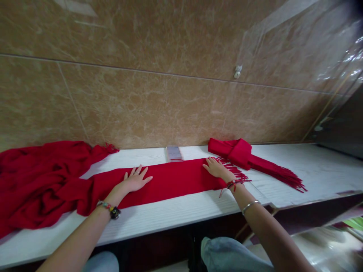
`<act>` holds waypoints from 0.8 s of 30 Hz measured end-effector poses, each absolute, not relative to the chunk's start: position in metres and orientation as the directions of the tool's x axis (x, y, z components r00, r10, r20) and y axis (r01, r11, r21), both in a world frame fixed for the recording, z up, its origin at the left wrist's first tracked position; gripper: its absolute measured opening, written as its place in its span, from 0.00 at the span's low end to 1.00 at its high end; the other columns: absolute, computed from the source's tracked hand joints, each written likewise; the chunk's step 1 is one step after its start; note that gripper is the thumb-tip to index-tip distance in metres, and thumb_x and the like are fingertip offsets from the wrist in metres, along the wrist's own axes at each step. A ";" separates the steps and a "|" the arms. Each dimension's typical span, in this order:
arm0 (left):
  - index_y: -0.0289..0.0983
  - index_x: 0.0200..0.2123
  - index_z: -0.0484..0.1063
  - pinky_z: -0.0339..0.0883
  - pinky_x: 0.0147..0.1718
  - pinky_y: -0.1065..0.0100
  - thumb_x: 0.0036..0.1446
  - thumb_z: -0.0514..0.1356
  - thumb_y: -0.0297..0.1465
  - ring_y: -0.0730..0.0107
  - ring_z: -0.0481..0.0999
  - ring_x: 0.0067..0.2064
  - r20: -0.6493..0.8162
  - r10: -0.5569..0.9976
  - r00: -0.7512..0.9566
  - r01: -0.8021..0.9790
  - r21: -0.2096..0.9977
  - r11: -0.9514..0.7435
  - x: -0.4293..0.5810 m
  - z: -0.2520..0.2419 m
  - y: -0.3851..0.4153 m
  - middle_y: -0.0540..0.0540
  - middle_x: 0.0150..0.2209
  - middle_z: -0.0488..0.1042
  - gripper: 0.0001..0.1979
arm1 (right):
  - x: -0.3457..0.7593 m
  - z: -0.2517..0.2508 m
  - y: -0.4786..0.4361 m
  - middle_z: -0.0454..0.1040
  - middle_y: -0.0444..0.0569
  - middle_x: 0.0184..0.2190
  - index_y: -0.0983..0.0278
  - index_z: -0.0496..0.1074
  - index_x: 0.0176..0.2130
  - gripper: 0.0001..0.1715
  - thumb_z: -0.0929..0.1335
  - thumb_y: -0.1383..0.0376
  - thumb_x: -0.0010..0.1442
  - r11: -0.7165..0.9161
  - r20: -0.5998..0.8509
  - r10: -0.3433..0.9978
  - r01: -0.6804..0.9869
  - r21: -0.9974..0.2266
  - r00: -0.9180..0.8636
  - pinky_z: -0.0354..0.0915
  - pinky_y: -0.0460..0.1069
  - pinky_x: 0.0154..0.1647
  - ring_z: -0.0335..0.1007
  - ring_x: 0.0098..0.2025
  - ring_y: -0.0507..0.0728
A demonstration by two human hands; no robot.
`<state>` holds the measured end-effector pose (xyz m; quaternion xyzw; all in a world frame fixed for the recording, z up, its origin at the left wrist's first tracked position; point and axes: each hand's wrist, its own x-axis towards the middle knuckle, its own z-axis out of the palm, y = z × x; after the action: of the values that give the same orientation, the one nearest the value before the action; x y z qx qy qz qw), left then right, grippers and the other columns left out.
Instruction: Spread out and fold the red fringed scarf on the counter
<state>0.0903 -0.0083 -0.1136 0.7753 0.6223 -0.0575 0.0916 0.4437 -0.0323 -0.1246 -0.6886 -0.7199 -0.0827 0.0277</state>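
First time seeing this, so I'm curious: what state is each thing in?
Middle red scarf: mostly laid flat
Red cloth at left: rumpled, heaped
Red scarf at right: folded narrow, overlapping itself
Left hand: open, palm down on the middle red scarf
Right hand: open, palm down on the same scarf

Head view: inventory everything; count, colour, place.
flat scarf: 1, red, table centre
cloth heap: 1, red, table left
looped scarf: 1, red, table right
packet: 1, greyish, behind flat scarf
table: 1, white, below scarves
wall: 1, brown, behind table
wall fitting: 1, whitish, upper right
panel: 1, dark, far right
clutter: uncountable, greenish, lower right
jewellery: 4+, mixed, both arms
legs: 2, pale blue, bottom
left grip: 1, bare, on flat scarf
right grip: 1, bare, likewise
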 end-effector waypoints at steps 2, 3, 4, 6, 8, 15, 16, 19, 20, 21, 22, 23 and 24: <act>0.38 0.61 0.43 0.37 0.55 0.44 0.55 0.41 0.49 0.49 0.35 0.63 -0.199 0.946 0.255 0.967 0.058 -0.249 0.088 -0.108 0.001 0.39 0.63 0.36 0.34 | 0.419 -0.115 -0.036 0.54 0.67 0.57 0.74 0.57 0.56 0.27 0.57 0.60 0.62 0.116 0.189 0.973 0.990 0.078 -0.129 0.50 0.61 0.55 0.47 0.60 0.64; 0.36 0.61 0.45 0.38 0.55 0.45 0.56 0.43 0.47 0.49 0.37 0.63 -0.190 0.935 0.298 0.954 0.056 -0.293 0.086 -0.104 0.007 0.37 0.63 0.38 0.34 | 0.402 -0.110 -0.041 0.55 0.63 0.58 0.72 0.58 0.56 0.27 0.58 0.59 0.61 0.193 0.196 0.959 0.978 0.074 -0.204 0.50 0.57 0.56 0.48 0.60 0.62; 0.34 0.60 0.48 0.39 0.55 0.47 0.56 0.44 0.45 0.50 0.40 0.62 -0.180 0.918 0.353 0.936 0.058 -0.348 0.084 -0.100 0.014 0.36 0.63 0.42 0.32 | 0.382 -0.105 -0.047 0.58 0.62 0.56 0.71 0.59 0.55 0.27 0.58 0.59 0.61 0.363 0.204 0.907 0.930 0.066 -0.368 0.52 0.55 0.56 0.51 0.59 0.61; 0.33 0.58 0.53 0.44 0.56 0.55 0.56 0.46 0.40 0.56 0.49 0.61 -0.175 0.864 0.472 0.881 0.081 -0.465 0.082 -0.092 0.029 0.36 0.60 0.51 0.29 | 0.342 -0.095 -0.065 0.64 0.58 0.53 0.70 0.63 0.52 0.25 0.60 0.58 0.60 0.597 0.197 0.783 0.802 0.032 -0.590 0.56 0.52 0.53 0.57 0.55 0.59; 0.33 0.56 0.57 0.49 0.54 0.65 0.56 0.47 0.37 0.63 0.58 0.58 -0.184 0.819 0.544 0.839 0.107 -0.534 0.081 -0.087 0.043 0.39 0.58 0.58 0.26 | 0.307 -0.091 -0.085 0.69 0.56 0.46 0.68 0.66 0.48 0.22 0.64 0.58 0.57 0.684 0.165 0.716 0.729 0.029 -0.678 0.63 0.50 0.45 0.65 0.47 0.59; 0.32 0.51 0.65 0.53 0.50 0.71 0.54 0.51 0.33 0.65 0.64 0.52 -0.121 0.766 0.631 0.774 0.150 -0.615 0.099 -0.091 0.063 0.39 0.53 0.65 0.22 | 0.271 -0.096 -0.113 0.70 0.51 0.33 0.67 0.67 0.37 0.08 0.62 0.75 0.56 0.732 0.142 0.629 0.644 0.220 -0.764 0.62 0.47 0.28 0.67 0.35 0.56; 0.32 0.50 0.66 0.54 0.49 0.71 0.53 0.51 0.33 0.65 0.65 0.51 -0.110 0.762 0.638 0.768 0.160 -0.620 0.102 -0.093 0.064 0.40 0.52 0.67 0.21 | 0.272 -0.096 -0.112 0.70 0.51 0.33 0.67 0.66 0.37 0.09 0.61 0.75 0.56 0.738 0.146 0.613 0.629 0.243 -0.776 0.62 0.48 0.28 0.67 0.34 0.56; 0.34 0.45 0.69 0.60 0.41 0.71 0.51 0.52 0.33 0.65 0.70 0.42 -0.109 0.754 0.648 0.757 0.202 -0.622 0.110 -0.093 0.070 0.42 0.44 0.72 0.19 | 0.275 -0.099 -0.108 0.70 0.49 0.31 0.66 0.63 0.41 0.09 0.61 0.73 0.58 0.741 0.176 0.583 0.607 0.286 -0.794 0.60 0.47 0.26 0.66 0.32 0.55; 0.34 0.43 0.70 0.61 0.37 0.71 0.50 0.53 0.33 0.66 0.71 0.39 -0.120 0.751 0.650 0.755 0.218 -0.619 0.112 -0.092 0.072 0.43 0.41 0.74 0.18 | 0.275 -0.100 -0.107 0.69 0.49 0.31 0.65 0.62 0.42 0.10 0.61 0.73 0.58 0.737 0.195 0.578 0.609 0.293 -0.793 0.59 0.47 0.25 0.66 0.31 0.54; 0.34 0.41 0.72 0.61 0.34 0.72 0.49 0.54 0.34 0.67 0.71 0.35 -0.135 0.746 0.652 0.753 0.233 -0.616 0.113 -0.092 0.074 0.44 0.37 0.75 0.17 | 0.275 -0.102 -0.107 0.69 0.48 0.30 0.65 0.62 0.42 0.10 0.61 0.72 0.59 0.731 0.216 0.574 0.613 0.299 -0.790 0.58 0.47 0.25 0.65 0.31 0.54; 0.34 0.38 0.72 0.60 0.32 0.72 0.48 0.55 0.34 0.68 0.70 0.33 -0.151 0.740 0.655 0.750 0.248 -0.613 0.114 -0.091 0.076 0.45 0.34 0.75 0.16 | 0.275 -0.103 -0.106 0.69 0.47 0.29 0.65 0.61 0.42 0.10 0.61 0.72 0.59 0.724 0.242 0.569 0.619 0.305 -0.786 0.58 0.47 0.25 0.65 0.30 0.54; 0.34 0.36 0.73 0.60 0.30 0.72 0.47 0.55 0.34 0.69 0.70 0.31 -0.168 0.733 0.659 0.747 0.264 -0.610 0.114 -0.090 0.079 0.46 0.32 0.75 0.15 | 0.275 -0.105 -0.106 0.69 0.47 0.29 0.65 0.62 0.42 0.10 0.61 0.72 0.59 0.719 0.267 0.560 0.620 0.313 -0.784 0.57 0.48 0.26 0.64 0.30 0.55; 0.33 0.34 0.73 0.59 0.29 0.72 0.46 0.55 0.35 0.70 0.69 0.30 -0.184 0.726 0.663 0.743 0.282 -0.607 0.115 -0.089 0.081 0.47 0.31 0.75 0.14 | 0.275 -0.107 -0.106 0.69 0.47 0.29 0.66 0.62 0.41 0.09 0.61 0.72 0.59 0.718 0.289 0.547 0.618 0.321 -0.786 0.57 0.48 0.26 0.64 0.31 0.55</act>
<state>0.1148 0.0808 -0.0895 0.8961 0.4098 -0.0257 0.1688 0.2751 -0.1061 -0.1070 -0.3156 -0.9227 -0.2038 0.0870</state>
